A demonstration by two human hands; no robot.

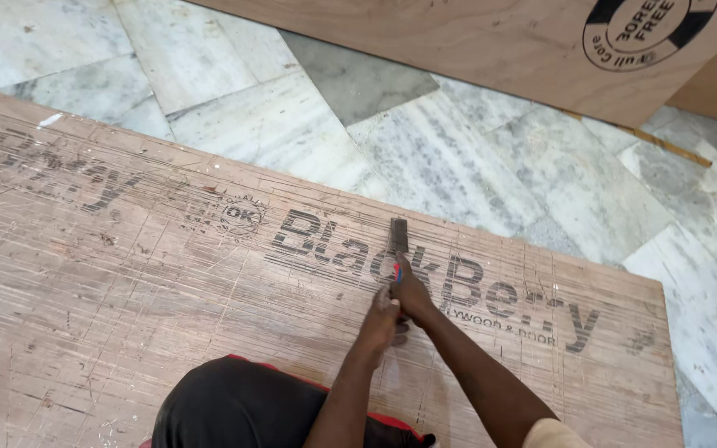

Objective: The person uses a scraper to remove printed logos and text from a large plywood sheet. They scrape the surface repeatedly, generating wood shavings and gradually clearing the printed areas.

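We see a small tool (pixel 397 236) standing on the big scratched plywood sheet (pixel 126 282), dark flat blade pointing away from the person, a bit of red and blue handle showing just where the fingers start; it looks like a chisel or a scraper, we cannot tell which. The tool sits near the far edge of the sheet, right over the dark stamped lettering. Right hand (pixel 412 290) is wrapped around the handle, fingers closed on it. Left hand (pixel 381 319) presses against the right from the near side, curled; whether it also grips the handle or only braces the other hand is hidden, so we cannot tell. Both forearms run back toward the near edge of the sheet, next to a dark-clothed knee (pixel 234 406) with red trim resting on the sheet. The sheet surface is covered in fine cut lines and scuffs. Past the far edge of the sheet lies grey-white marble floor (pixel 425 149), and beyond that a second plywood board (pixel 458 41) with a round stamp. Risk, in our judgement: the blade is close to the sheet's far edge, so a hard push could make it skid off onto the marble and chip edge or floor; with hands stacked this tightly, a slip could also drag the left fingers toward the blade.
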